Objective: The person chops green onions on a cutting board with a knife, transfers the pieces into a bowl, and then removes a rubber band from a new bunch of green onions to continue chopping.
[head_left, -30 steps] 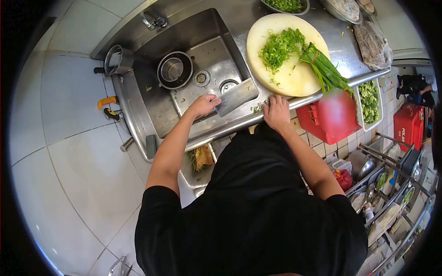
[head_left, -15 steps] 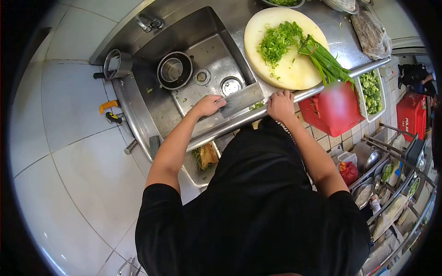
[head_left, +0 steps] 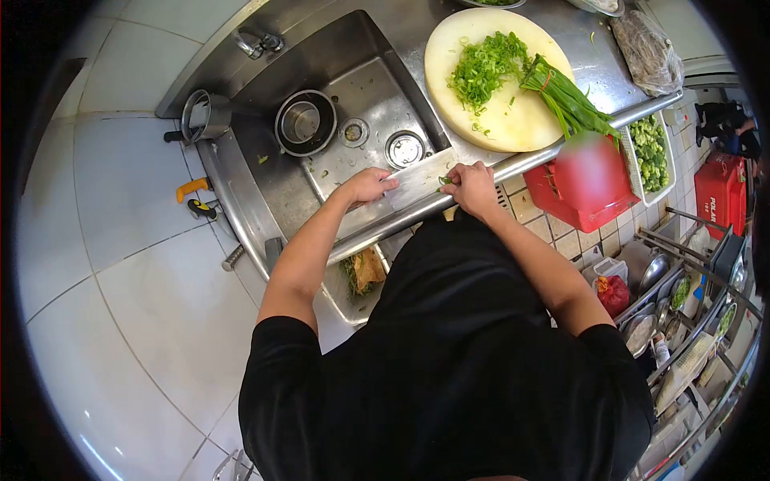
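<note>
My left hand (head_left: 369, 185) is closed round the handle end of a cleaver, whose broad blade (head_left: 417, 178) is held out over the sink's front rim. At the blade's far end, my right hand (head_left: 472, 188) has its fingertips pinched on a few green scallion bits (head_left: 445, 181). Beyond lies a round pale chopping board (head_left: 513, 135) with a heap of sliced scallions (head_left: 488, 70). A bundle of whole scallions (head_left: 568, 100), tied with a red band, lies across the board's right edge. My left hand mostly hides the cleaver's handle.
The steel sink (head_left: 273, 180) holds nested metal bowls (head_left: 305, 123) and a round strainer (head_left: 404, 149). A red crate (head_left: 561, 200) and a white basket of cut greens (head_left: 648, 152) stand to the right. Below the sink is a tub (head_left: 353, 297). A metal rack (head_left: 690, 256) stands further right.
My right hand has moved from the counter edge to the cleaver's blade and now pinches scallion bits. The blade has turned, showing its face more brightly.
</note>
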The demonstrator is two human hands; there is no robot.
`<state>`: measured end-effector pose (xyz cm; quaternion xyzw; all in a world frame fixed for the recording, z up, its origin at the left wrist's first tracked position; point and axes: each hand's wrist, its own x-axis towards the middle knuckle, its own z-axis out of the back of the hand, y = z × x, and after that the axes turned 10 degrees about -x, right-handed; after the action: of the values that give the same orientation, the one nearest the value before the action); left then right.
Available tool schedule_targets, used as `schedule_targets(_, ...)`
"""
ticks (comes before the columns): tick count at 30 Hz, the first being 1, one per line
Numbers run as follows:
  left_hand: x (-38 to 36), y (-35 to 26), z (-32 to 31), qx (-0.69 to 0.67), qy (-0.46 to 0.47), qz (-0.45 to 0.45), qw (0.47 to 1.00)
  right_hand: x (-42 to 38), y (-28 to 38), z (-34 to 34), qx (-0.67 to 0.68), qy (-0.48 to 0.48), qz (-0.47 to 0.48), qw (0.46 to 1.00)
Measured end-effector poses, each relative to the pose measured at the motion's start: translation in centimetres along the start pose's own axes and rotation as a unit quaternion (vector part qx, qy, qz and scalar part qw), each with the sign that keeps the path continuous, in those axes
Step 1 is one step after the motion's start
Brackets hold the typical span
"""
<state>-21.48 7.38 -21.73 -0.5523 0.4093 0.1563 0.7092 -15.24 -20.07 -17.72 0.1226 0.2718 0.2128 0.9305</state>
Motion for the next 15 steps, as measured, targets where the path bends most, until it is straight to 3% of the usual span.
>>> schedule_targets(7, -1.0, 0.2, 0.9, -0.090, 0.050, 0.069, 0.992, 0.8, -1.1, -2.7, 0.025, -0.094, 0.120, 0.988)
schedule_targets(10, -2.5, -1.0, 2.1, -0.087, 0.055, 0.055, 0.993, 0.3, -0.5, -1.1, 0.144, -0.139, 0.137, 0.970)
schedule_targets(15, -6.3, -6.8, 4.2, -0.141, 0.023, 0.018, 0.990, 1.8, 0.9, 5.4, 0.132, -0.254, 0.213, 0.934)
